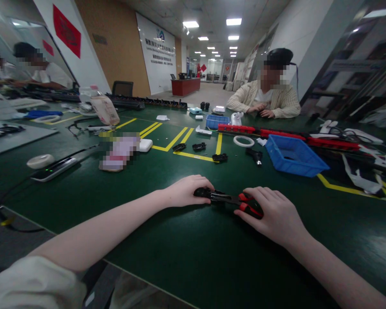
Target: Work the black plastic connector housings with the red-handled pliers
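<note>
L fingers (pixel 203 182) are gripping blk part (pixel 201 192), R fingers (pixel 256 194) pliers (pixel 235 200), prob. mid-job. 3 blk pcs (pixel 199 146) are lying untouched, farther from tabletop's (pixel 180 240) near edge.

Red and black on the pliers (pixel 235 200) in the right hand (pixel 275 212)! At the left hand (pixel 186 191), a small part (pixel 202 192), black as far as the dimness shows; green tabletop (pixel 180 249) beneath, yellow stripes (pixel 196 156) beyond, blue tray (pixel 292 166) past the right.

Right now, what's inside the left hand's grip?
The left hand holds a black part, visible beside the metal end of the pliers. The hand covers some of it; that portion can't be seen.
</note>
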`<state>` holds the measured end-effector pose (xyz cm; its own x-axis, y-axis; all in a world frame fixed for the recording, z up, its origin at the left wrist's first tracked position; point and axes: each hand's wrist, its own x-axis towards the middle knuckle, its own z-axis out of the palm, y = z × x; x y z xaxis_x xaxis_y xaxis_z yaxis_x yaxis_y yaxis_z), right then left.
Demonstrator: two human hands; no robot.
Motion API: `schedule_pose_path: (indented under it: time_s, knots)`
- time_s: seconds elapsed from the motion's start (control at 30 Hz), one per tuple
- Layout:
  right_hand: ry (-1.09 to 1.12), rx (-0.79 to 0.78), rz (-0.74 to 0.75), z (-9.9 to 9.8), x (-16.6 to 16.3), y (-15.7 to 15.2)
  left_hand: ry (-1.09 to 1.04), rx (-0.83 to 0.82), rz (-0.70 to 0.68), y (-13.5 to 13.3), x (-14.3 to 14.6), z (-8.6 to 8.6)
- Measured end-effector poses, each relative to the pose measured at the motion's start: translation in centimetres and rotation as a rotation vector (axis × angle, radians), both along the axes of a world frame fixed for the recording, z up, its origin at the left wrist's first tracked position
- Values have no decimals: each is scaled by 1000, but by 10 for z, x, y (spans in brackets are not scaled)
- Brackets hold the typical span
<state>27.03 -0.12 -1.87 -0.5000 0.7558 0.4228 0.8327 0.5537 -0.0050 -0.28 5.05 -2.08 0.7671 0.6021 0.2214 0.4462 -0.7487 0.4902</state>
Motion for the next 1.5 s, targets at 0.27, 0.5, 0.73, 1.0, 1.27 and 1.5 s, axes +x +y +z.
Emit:
schedule_pose_path:
  time_s: [0.27,0.5,0.73,1.0,1.27,1.5]
  knots:
    - [26,139,92,-3,5,4,-48,31,-82,4,-1,-5]
    - [53,155,148,-8,3,6,-83,16,-99,6,-1,-7]
    - [34,187,143,-9,0,6,-96,-40,-87,6,-1,-5]
    - [37,162,147,-9,-4,5,-98,-86,-86,8,-1,-6]
    - [50,102,139,-8,-5,4,-184,-149,-73,5,1,-3]
    - [78,67,112,-6,0,6,-178,-174,-69,4,0,-2]
